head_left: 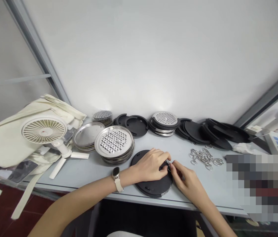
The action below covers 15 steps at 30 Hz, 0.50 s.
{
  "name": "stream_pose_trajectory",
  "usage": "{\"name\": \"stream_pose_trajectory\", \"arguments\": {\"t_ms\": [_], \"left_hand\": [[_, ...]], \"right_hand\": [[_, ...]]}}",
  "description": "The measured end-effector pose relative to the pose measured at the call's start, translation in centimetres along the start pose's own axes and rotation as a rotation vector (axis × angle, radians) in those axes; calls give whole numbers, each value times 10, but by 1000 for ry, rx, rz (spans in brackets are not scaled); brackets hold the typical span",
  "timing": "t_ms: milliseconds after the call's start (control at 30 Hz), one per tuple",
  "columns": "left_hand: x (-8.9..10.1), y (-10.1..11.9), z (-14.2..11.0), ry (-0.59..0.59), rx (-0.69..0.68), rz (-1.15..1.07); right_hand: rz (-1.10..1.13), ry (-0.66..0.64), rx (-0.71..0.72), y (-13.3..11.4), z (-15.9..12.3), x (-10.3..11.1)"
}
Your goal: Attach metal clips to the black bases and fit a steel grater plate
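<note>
- Two bare hands meet above the right-hand part of a black, round, plastic disc [155, 188], which lies flat near the front edge of a pale grey table [77, 174].
- Principal relation: a thin, silver-coloured wire piece [167, 162] sits between the fingertips of both hands, over the disc's far right rim; its long axis seems to slant from far left to near right, though fingers hide part of it.
- Left hand [151, 164]: laid across the disc from the left, fingers curled, thumb and forefinger closed about the wire piece; a watch with a pale strap [116, 177] circles the wrist.
- Right hand [187, 177]: at the disc's right rim, thumb and forefinger pinching the same piece.
- Beyond the right hand, and nearer to it than to the left, lies a loose, tangled heap of silver-coloured wire pieces [204, 157].
- Obstruction: the left hand covers much of the disc's upper face; whether its underside bears any fitting cannot be told.
- Left of the disc, just beside it, rises a stack of round, silver-coloured metal grater plates [114, 142]; whether the two touch is unclear.
- Along the wall: black plastic open-sided rings [137, 125] and further black round plastic parts [195, 132].
- Far left: a white plastic fan [44, 130] before a cream fabric bag [3, 140].
</note>
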State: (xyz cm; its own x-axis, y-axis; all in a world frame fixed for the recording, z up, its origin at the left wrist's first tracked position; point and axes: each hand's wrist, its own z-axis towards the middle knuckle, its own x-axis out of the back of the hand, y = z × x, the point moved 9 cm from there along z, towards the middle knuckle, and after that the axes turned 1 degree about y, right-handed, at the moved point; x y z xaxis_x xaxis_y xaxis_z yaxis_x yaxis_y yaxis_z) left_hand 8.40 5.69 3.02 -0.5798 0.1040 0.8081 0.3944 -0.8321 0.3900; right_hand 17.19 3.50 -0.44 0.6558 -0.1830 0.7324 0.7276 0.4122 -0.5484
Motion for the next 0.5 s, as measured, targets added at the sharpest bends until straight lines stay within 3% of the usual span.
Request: {"name": "stream_pose_trajectory", "arguments": {"t_ms": [200, 500], "left_hand": [[0, 2, 0, -10, -3, -10], [0, 1, 0, -11, 3, -26]], "right_hand": [[27, 52, -12, 2, -1, 6], [76, -64, -65, 8, 1, -3]]}}
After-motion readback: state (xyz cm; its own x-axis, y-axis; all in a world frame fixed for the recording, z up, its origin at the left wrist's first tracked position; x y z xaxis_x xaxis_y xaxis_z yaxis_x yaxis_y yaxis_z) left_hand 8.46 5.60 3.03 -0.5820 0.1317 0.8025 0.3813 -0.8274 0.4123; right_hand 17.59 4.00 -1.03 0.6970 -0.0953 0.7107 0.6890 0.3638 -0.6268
